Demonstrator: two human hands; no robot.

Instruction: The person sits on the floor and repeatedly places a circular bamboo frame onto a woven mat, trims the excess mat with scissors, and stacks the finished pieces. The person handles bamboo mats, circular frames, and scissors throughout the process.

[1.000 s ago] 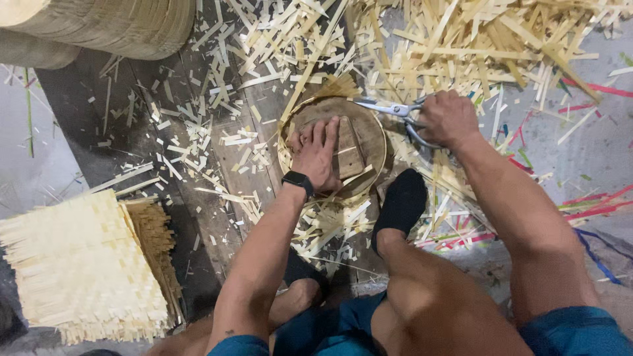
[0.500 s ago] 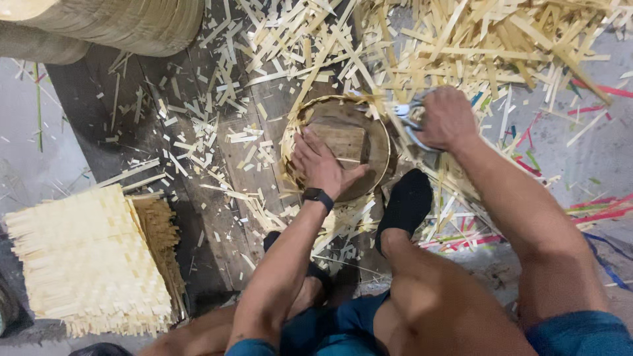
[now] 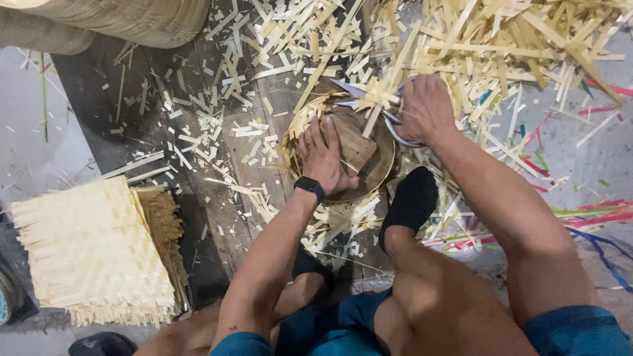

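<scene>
A small round woven basket [image 3: 379,168] lies on a dark wooden board [image 3: 217,171], with a flat wooden block [image 3: 353,145] inside it. My left hand [image 3: 324,158], a black watch on its wrist, presses down on the block and the basket's near rim. My right hand [image 3: 425,109] grips grey-handled scissors [image 3: 369,99] at the basket's far rim, blades pointing left among projecting bamboo strips. My right foot in a black sock [image 3: 412,201] rests against the basket's near right side.
Cut bamboo strips [image 3: 475,39] litter the floor ahead and to the right, with some coloured strips [image 3: 593,214] at the right. A stack of woven bamboo mats [image 3: 92,250] lies at the left. Large woven baskets [image 3: 132,20] stand at the top left.
The view has shifted. My left hand slid down onto the wooden block. My right hand brought the scissors to the far rim of the basket.
</scene>
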